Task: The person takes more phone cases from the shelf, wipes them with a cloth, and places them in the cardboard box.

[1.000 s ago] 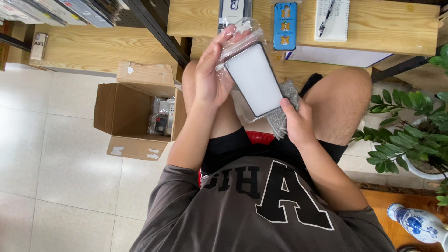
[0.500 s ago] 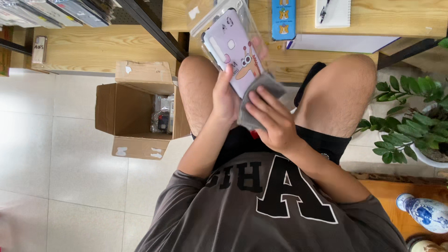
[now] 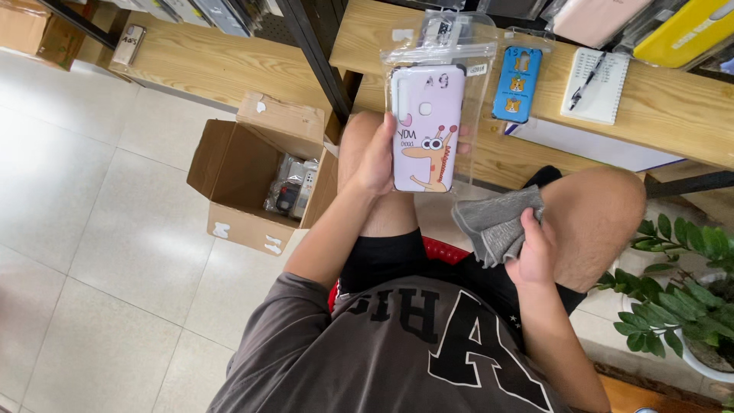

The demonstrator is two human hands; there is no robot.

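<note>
The right hand (image 3: 535,248) is closed around a grey cloth (image 3: 498,224), low by the knee. The left hand (image 3: 380,157) is curled around the edge of a pink phone case (image 3: 425,128) (it sits inside a clear plastic bag (image 3: 474,92)) and holds it up above the lap. An open cardboard box (image 3: 248,172) stands on the floor nearby. Farther off, a blue phone case (image 3: 517,84) and a notebook (image 3: 596,86) lie on the wooden desk (image 3: 673,115).
</note>
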